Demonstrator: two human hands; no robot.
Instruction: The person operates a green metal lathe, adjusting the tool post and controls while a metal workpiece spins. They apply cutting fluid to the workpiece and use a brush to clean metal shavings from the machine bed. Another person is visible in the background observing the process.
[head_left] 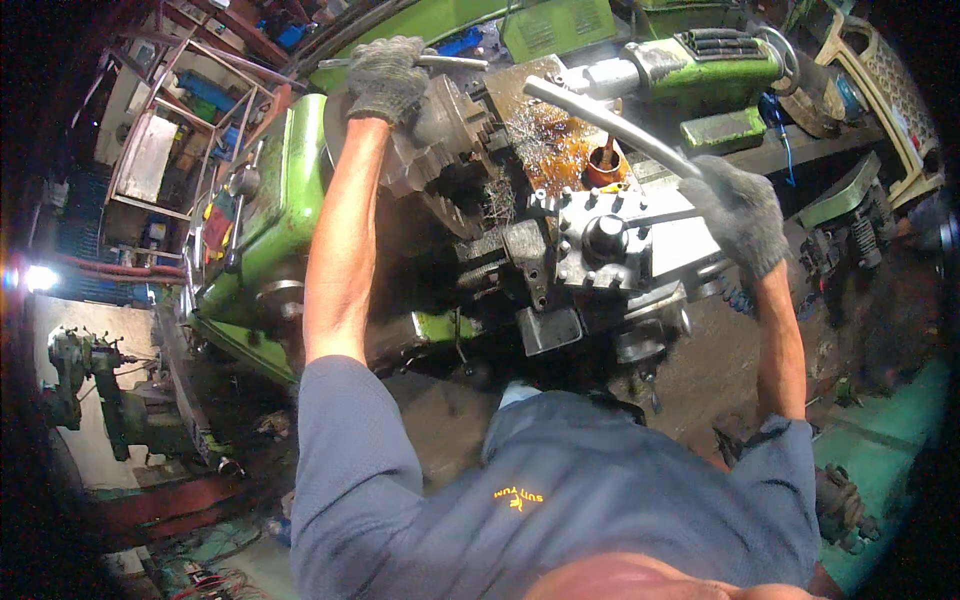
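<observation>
My left hand (388, 80), in a grey knit glove, is closed round a thin metal rod (452, 62) above the lathe chuck (440, 125). The rod shows on both sides of the glove; whatever lies beneath the hand is hidden. On the right, my gloved right hand (738, 212) grips one end of a long grey metal pipe (612, 122). Its free end points up and left, over the lathe bed towards the tailstock. Below the pipe stands the square tool post (600, 240) with its round central knob.
An orange-brown pot (603, 168) with a brush in it stands beside the tool post, on an oily plate strewn with metal chips. The green tailstock (712, 62) is at the back right. The green headstock (270, 200) lies left of the chuck. A beige plastic chair (880, 95) stands far right.
</observation>
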